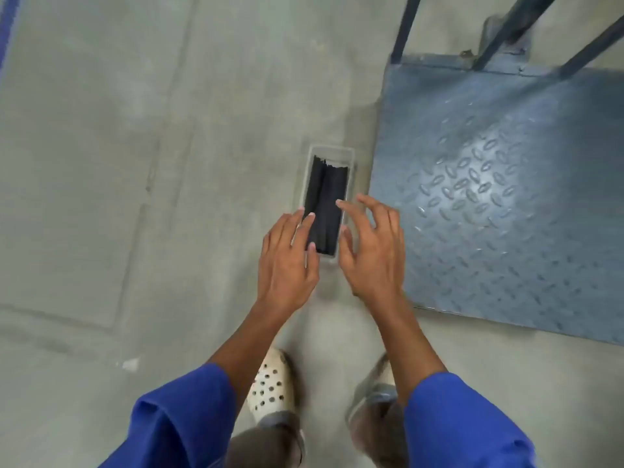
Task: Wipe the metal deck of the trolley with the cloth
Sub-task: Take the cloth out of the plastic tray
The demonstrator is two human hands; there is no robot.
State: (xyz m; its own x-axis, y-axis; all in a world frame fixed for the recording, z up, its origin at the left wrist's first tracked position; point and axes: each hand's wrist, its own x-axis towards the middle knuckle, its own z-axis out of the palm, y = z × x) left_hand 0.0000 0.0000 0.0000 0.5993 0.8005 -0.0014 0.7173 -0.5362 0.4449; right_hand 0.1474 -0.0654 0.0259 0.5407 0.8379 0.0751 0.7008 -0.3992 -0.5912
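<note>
A folded black cloth (326, 201) lies in a small clear plastic tray (351, 163) on the concrete floor, just left of the trolley. The trolley's blue metal deck (499, 197) has a raised diamond tread and fills the right side of the view. My left hand (287, 261) hovers over the tray's near left edge, fingers apart, fingertips over the cloth. My right hand (373, 251) is spread open over the tray's near right edge. Neither hand grips anything.
Dark blue handle bars (405, 28) rise from the deck's far edge. My two feet, the left in a white perforated clog (270, 386), stand on the grey floor below the tray. A blue stripe (6, 35) runs along the far left.
</note>
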